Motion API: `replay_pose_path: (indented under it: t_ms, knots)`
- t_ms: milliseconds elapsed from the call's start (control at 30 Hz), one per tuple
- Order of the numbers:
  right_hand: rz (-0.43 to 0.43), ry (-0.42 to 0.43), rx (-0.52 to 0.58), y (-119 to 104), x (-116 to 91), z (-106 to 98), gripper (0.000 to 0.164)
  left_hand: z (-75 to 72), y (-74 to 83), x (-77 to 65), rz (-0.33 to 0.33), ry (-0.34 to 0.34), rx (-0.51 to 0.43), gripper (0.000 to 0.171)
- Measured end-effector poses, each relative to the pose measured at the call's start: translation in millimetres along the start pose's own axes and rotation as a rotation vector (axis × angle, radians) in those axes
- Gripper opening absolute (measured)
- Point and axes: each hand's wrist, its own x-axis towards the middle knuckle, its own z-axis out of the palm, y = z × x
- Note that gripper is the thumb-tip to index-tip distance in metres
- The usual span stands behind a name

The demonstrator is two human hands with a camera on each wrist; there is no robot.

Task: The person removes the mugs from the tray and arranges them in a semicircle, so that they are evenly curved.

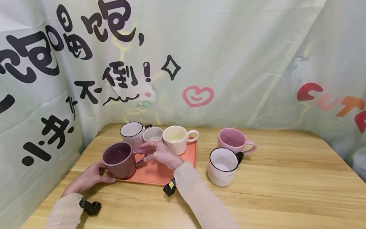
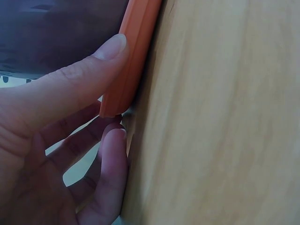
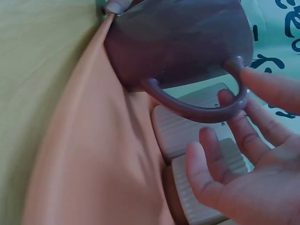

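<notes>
A plum-coloured mug (image 1: 123, 168) stands at the near left corner of an orange tray (image 1: 157, 173). My right hand (image 1: 163, 154) pinches its handle (image 3: 197, 112) between thumb and fingertip, the other fingers loosely bent. My left hand (image 1: 90, 176) grips the tray's corner beside the mug, the thumb along the outer rim and the fingers bent around the corner in the left wrist view. Behind the mug, a white black-rimmed mug (image 1: 132, 135), a grey-white mug (image 1: 153, 133) and a cream mug (image 1: 175, 140) stand along the tray's far side; my right hand partly hides the grey-white one.
Right of the tray, a pink mug (image 1: 231, 140) stands behind a white ribbed mug (image 1: 223, 168) with a black rim and handle. The wooden table (image 1: 286, 178) extends to the right. A printed cloth (image 1: 240, 63) hangs behind and along the left side.
</notes>
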Motion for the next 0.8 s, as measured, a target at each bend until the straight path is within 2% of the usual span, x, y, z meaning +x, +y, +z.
replay_pose_path:
  t_ms: [200, 400, 633, 800]
  knots:
    - [-0.036, -0.037, 0.112, 6, 2, 5, 0.048, -0.6, 0.1, 0.1, -0.012, -0.007, 0.01, 0.053]
    - [-0.052, -0.084, 0.168, 8, 3, 14, 0.05, -0.6, -0.3, 0.7, -0.012, -0.009, 0.021, 0.056]
    - [-0.077, -0.03, 0.107, 9, 3, 23, 0.037, -0.2, 1.5, 0.2, -0.002, -0.008, 0.021, 0.059]
    - [-0.124, 0.059, 0.084, 11, 3, 28, 0.025, -0.1, 2.0, 0.0, -0.004, -0.007, 0.014, 0.061]
